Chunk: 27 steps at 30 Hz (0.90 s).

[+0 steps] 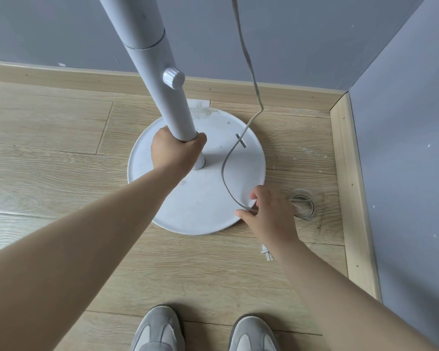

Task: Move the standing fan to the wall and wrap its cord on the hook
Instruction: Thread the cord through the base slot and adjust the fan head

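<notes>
Fan (160, 102) stands on the floor (61, 148) by the wall (61, 29) corner; my left fingers (197, 141) curl round its pole (140, 51), right fingers (244, 214) pinch the cord (227, 160) over the base's (200, 203) near-right edge. Wrapping is left, I judge; hook unseen.

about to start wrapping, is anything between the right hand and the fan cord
Nothing visible. The right hand pinches the cord at the rim of the fan base. The rest of the cord lies coiled on the floor just beyond that hand. The left hand grips the pole.
</notes>
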### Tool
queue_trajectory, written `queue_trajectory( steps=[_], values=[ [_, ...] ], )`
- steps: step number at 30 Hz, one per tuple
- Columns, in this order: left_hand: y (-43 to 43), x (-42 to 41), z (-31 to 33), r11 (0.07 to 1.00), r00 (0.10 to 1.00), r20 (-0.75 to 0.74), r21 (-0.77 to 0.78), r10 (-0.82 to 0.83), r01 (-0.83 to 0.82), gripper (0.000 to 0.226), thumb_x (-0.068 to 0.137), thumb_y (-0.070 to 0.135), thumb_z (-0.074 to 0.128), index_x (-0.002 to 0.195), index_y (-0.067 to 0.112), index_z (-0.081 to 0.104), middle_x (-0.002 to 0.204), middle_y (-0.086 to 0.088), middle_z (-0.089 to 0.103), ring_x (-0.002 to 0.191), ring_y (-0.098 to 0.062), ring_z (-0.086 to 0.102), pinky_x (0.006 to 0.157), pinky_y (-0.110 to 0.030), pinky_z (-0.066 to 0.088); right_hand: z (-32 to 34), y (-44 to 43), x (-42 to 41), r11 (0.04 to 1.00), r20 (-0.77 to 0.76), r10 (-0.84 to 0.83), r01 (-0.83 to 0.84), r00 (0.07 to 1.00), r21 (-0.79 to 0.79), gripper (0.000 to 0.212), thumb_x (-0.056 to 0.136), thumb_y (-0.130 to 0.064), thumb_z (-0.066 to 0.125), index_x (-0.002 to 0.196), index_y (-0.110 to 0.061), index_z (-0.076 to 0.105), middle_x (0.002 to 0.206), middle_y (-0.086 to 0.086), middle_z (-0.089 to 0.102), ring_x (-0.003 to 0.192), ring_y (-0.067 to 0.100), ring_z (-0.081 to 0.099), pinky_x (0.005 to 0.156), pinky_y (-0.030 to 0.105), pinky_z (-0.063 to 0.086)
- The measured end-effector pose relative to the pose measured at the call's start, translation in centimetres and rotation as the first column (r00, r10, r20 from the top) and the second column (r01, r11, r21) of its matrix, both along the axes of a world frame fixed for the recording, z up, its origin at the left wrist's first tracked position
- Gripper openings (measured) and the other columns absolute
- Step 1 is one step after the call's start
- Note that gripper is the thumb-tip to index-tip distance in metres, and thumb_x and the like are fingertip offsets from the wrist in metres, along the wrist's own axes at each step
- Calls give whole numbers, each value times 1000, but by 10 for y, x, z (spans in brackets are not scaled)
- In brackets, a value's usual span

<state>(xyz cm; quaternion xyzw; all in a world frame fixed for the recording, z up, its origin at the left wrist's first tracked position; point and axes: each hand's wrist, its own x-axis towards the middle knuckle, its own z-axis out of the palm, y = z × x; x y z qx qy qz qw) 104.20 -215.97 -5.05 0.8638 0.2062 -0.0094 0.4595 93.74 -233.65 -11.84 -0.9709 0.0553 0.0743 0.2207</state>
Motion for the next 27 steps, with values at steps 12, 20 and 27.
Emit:
queue_trajectory(
  steps=[12, 20, 27],
  values=[
    [-12, -3, 5, 999, 999, -45, -38, 15, -17, 23, 71, 31, 69, 77, 9, 64, 65, -1, 53, 55, -21, 44, 49, -27, 34, 2, -37, -28, 964, -127, -171, 139, 977, -228, 73, 82, -69, 45, 129, -14, 50, 130, 9, 55, 133, 30, 38, 112, 57, 21],
    [-57, -8, 10, 999, 997, -72, -28, -25, 23, 28, 71, 31, 67, 84, 6, 65, 64, -2, 52, 56, -23, 45, 49, -29, 35, 11, -33, -23, 973, -112, -221, 211, 969, -93, 65, 81, -57, 57, 126, -10, 48, 116, 5, 63, 114, 26, 55, 110, 45, 26],
    [-84, 2, 10, 998, 995, -73, -27, -63, 61, 18, 73, 29, 67, 76, 14, 57, 62, 0, 50, 55, -22, 44, 48, -27, 34, 6, -59, -41, 937, -190, -272, 215, 943, -274, 67, 84, -72, 36, 103, -12, 58, 92, 5, 70, 90, 28, 64, 87, 42, 42]
  ],
)
